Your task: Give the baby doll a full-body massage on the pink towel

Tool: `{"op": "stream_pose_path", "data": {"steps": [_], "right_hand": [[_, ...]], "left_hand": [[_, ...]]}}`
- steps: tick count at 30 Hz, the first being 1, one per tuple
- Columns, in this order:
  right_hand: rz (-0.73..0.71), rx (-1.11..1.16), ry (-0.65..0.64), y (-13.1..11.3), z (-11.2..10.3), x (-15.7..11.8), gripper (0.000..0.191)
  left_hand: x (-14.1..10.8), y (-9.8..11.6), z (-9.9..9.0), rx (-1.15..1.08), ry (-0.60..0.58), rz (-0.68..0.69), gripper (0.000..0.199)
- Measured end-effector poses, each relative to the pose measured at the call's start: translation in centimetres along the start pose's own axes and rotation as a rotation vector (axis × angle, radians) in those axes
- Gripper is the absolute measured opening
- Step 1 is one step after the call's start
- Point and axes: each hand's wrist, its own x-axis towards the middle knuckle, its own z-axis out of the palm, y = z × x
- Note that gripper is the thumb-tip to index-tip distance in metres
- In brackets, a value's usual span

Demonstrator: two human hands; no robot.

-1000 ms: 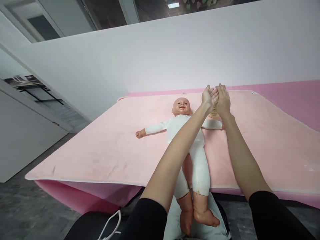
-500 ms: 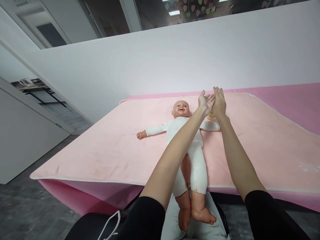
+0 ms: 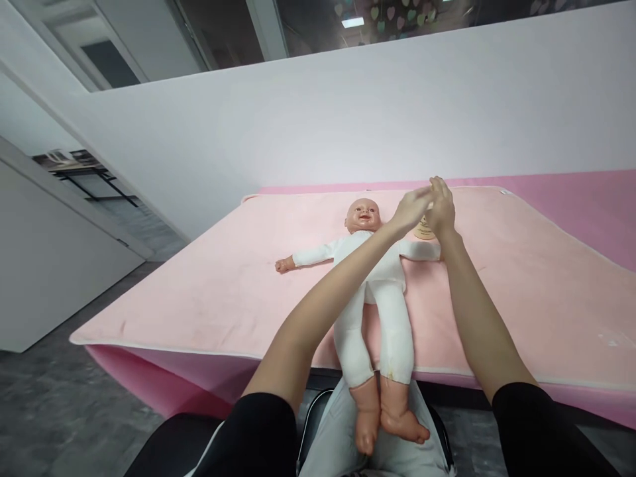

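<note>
A baby doll (image 3: 385,268) in white cloth lies on its back on the pink blanket (image 3: 199,285), arms spread, its bare feet past the table's front edge. Beyond its arm on the right, my left hand (image 3: 413,208) lays its outstretched fingers against my right hand (image 3: 441,207). The two palms face each other and touch; the fingers of my right hand point up and are extended. No object shows between them. Just behind my hands stands a container with a beige label (image 3: 424,229), mostly hidden by them.
A white wall (image 3: 397,119) rises behind the table, with glass above it. Darker pink cloth (image 3: 586,205) shows at the right rear. A black chair (image 3: 169,444) is at the lower left, and a shelf (image 3: 89,172) stands beyond the doorway.
My left hand has turned over from palm up and moved onto the palm of my right hand. The view has shifted slightly; the doll lies as before.
</note>
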Motion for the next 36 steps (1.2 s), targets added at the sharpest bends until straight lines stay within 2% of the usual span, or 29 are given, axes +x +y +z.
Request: {"op": "stream_pose_path", "data": {"steps": [1,4,6,8,12,14,16,20,23,25,28,31,33,36], "right_hand": [[-0.005,0.002,0.003,0.0,0.0,0.0,0.049],[0.015,0.003,0.078,-0.7,0.2,0.0,0.051],[0.04,0.004,0.175,-1.7,0.3,-0.2,0.053],[0.038,0.003,0.275,-2.8,0.4,-0.4,0.054],[-0.075,-0.044,0.373,-5.1,0.0,-0.6,0.057],[-0.139,-0.048,0.367,-6.4,-0.2,-0.7,0.057],[-0.183,-0.022,0.319,-8.0,-0.2,-0.8,0.055],[-0.298,0.055,0.111,-11.2,0.9,-2.3,0.047],[-0.457,0.114,-0.114,-12.9,2.5,-4.5,0.04],[-0.548,0.168,-0.22,-13.4,3.5,-6.4,0.037],[-0.571,0.218,-0.237,-13.5,4.2,-9.2,0.039],[-0.568,0.249,-0.217,-13.5,3.8,-11.4,0.038],[-0.597,0.266,-0.284,-13.5,3.3,-12.4,0.035],[-0.568,0.27,-0.402,-13.5,2.7,-13.2,0.035]], "left_hand": [[-1.7,0.6,-0.7,0.12,-0.056,0.025,0.04],[-7.5,1.6,-3.4,0.398,-0.127,0.103,0.034],[-10.9,1.2,-5.2,0.487,-0.141,0.079,0.033],[-13.3,0.0,-6.7,0.471,-0.172,-0.017,0.033],[-14.9,-2.1,-8.0,0.506,-0.327,-0.101,0.032],[-14.9,-2.4,-7.9,0.59,-0.386,-0.115,0.034],[-14.7,-2.5,-7.5,0.693,-0.382,-0.138,0.037],[-14.5,-3.0,-6.9,0.866,-0.218,-0.202,0.048],[-14.4,-3.6,-6.8,0.923,-0.079,-0.281,0.055],[-14.5,-4.0,-6.9,0.948,-0.017,-0.302,0.054],[-14.8,-4.6,-7.4,0.962,0.125,-0.325,0.05],[-15.0,-5.5,-8.3,0.873,0.261,-0.349,0.047],[-15.0,-6.2,-8.9,0.766,0.338,-0.328,0.045],[-14.9,-7.2,-9.6,0.568,0.559,-0.322,0.041]]}}
